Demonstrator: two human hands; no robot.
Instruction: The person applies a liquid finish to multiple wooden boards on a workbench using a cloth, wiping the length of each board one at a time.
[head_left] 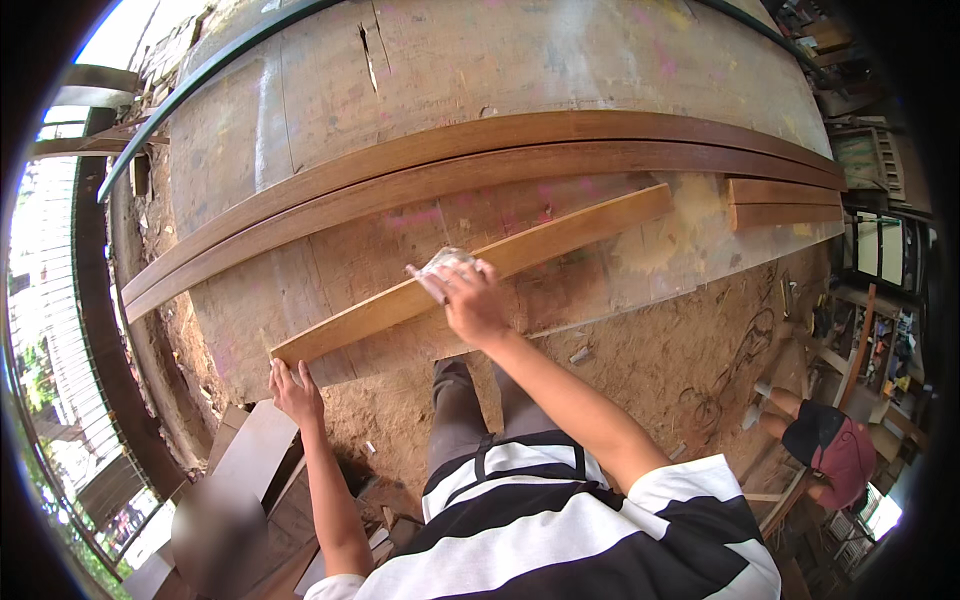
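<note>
My right hand (470,300) grips a crumpled, pale cloth or pad (440,268) on the face of a light-brown wooden board (570,232), which lies slanting across the paint-stained worktable (600,70). At the board's lower left end, my left hand (295,390) holds it with fingertips and thumb. Behind the board, two long, darker brown planks (500,130) lie side by side along the table, and two short brown pieces (782,206) sit at the right. The underside of the cloth is hidden.
A curved dark bar (205,68) runs along the table's far left side. Stacked boards (250,460) stand at lower left. Below is a dirt floor (660,380). At lower right, another person (835,460) in a red top and dark shorts is among scattered wooden pieces.
</note>
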